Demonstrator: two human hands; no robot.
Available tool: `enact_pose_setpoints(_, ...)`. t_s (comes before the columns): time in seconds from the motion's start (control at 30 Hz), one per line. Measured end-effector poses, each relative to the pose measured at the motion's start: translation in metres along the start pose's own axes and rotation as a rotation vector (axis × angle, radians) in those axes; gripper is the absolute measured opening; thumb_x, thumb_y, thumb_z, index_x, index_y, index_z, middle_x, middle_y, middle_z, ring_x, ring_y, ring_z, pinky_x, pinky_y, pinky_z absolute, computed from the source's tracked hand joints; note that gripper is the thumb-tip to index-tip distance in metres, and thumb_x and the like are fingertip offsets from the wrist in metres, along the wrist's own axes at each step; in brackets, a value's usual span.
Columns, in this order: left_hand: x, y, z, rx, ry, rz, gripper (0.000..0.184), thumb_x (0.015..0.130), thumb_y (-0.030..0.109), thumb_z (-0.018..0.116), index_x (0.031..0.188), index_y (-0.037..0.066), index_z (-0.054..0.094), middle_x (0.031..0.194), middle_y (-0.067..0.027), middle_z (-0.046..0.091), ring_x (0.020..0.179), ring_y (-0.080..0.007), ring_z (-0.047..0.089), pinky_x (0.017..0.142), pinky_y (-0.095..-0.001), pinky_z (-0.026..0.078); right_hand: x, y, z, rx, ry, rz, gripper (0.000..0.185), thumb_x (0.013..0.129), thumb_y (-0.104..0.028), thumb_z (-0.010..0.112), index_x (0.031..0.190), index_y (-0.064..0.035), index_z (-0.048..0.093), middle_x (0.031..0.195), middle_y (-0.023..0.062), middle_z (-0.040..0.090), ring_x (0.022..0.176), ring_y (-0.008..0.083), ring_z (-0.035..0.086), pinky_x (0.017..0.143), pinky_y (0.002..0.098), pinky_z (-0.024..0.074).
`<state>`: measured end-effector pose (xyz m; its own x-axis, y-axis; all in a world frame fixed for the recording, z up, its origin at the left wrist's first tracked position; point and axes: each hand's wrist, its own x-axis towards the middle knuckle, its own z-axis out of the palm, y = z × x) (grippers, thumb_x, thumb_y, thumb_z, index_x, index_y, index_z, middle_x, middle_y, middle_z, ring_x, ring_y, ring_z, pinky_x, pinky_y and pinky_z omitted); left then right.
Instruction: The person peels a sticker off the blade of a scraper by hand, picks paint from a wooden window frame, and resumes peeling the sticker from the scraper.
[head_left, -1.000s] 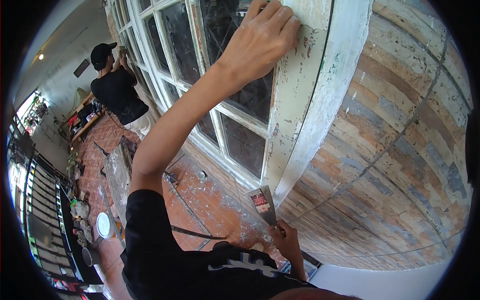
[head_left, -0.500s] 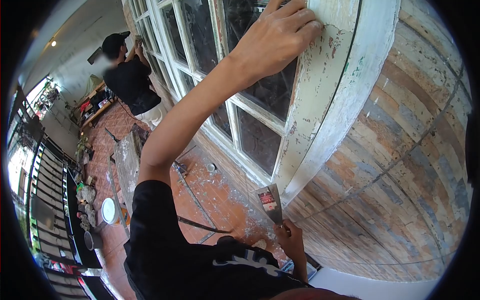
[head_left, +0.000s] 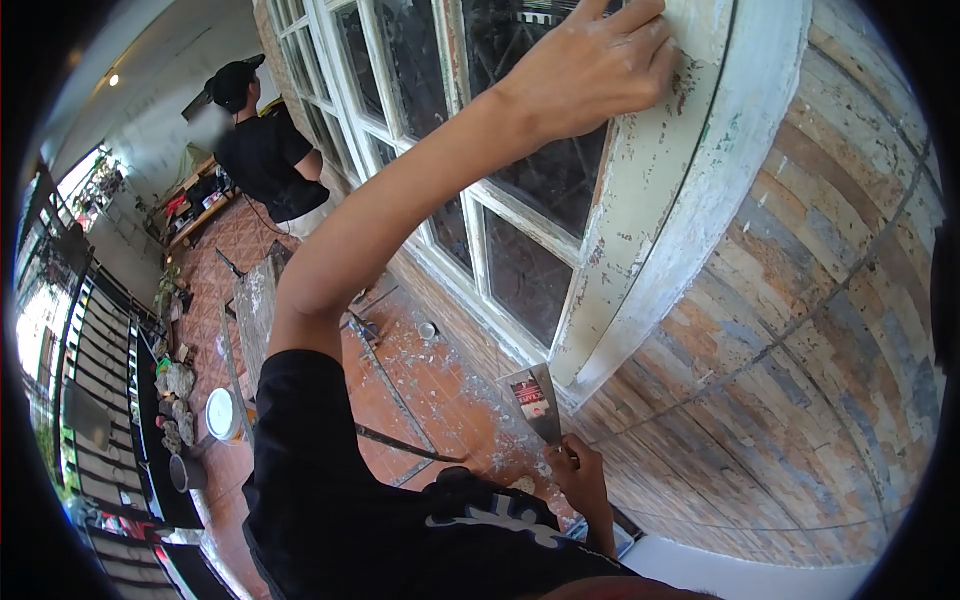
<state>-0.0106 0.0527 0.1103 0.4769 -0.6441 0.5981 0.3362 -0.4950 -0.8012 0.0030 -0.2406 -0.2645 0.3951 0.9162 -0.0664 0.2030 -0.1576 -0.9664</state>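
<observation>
My left hand (head_left: 615,65) is raised at the top, against the peeling window frame (head_left: 640,200). Its fingers are curled together, and whatever they may hold is hidden at the frame's upper edge. Lower down, my right hand (head_left: 580,475) grips a putty knife (head_left: 537,403) by its handle. The knife's wide metal blade, with a red label, points up beside the bottom corner of the frame. Dark glass panes (head_left: 525,275) sit between the white, chipped bars left of my left hand.
Another person (head_left: 265,160) in black stands farther along the window. A rough plank (head_left: 255,310) and metal bars stand over the tiled floor (head_left: 410,370), strewn with paint flakes. A white bucket (head_left: 222,414) is near the railing (head_left: 100,370); a stone-look wall (head_left: 760,350) is at right.
The view has shifted, so the window and wall sit farther right. The other person's arms have come down from the window. My left hand stays at the frame; my right hand still holds the knife.
</observation>
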Motion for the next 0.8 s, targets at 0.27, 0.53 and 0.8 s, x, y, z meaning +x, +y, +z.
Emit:
enact_pose_setpoints(0.27, 0.002, -0.018, -0.005, -0.15, 0.0, 0.026, 0.015, 0.082, 0.001, 0.063, 0.093, -0.009, 0.056, 0.094, -0.0183, 0.056, 0.096, -0.0321, 0.054, 0.087, -0.0465, 0.045, -0.002, -0.024, 0.003, 0.016, -0.03, -0.012, 0.03, 0.093, -0.024, 0.065, 0.086, 0.0046, 0.057, 0.061, 0.0098, 0.048, 0.059, 0.0138, 0.04, 0.055, 0.0326, 0.0345)
enact_pose_setpoints(0.53, -0.009, -0.053, -0.068, -0.355, 0.143, -0.349, 0.017, 0.082, 0.009, 0.076, 0.096, 0.001, 0.069, 0.087, -0.0125, 0.068, 0.077, -0.0235, 0.063, 0.066, -0.0351, 0.049, -0.009, -0.029, 0.001, -0.015, 0.019, 0.006, 0.028, 0.091, -0.022, 0.067, 0.084, 0.0031, 0.057, 0.062, 0.0058, 0.044, 0.061, 0.0109, 0.037, 0.055, 0.0302, 0.0336)
enact_pose_setpoints(0.8, -0.214, 0.157, -0.114, -0.78, -0.409, -1.697, 0.012, 0.087, 0.012, 0.073, 0.082, 0.003, 0.077, 0.078, -0.009, 0.075, 0.076, -0.0181, 0.073, 0.075, -0.0373, 0.056, -0.017, -0.011, 0.006, 0.023, 0.128, 0.023, 0.024, 0.093, -0.018, 0.065, 0.091, 0.0042, 0.059, 0.064, 0.0051, 0.05, 0.06, 0.0099, 0.043, 0.055, 0.0297, 0.0371)
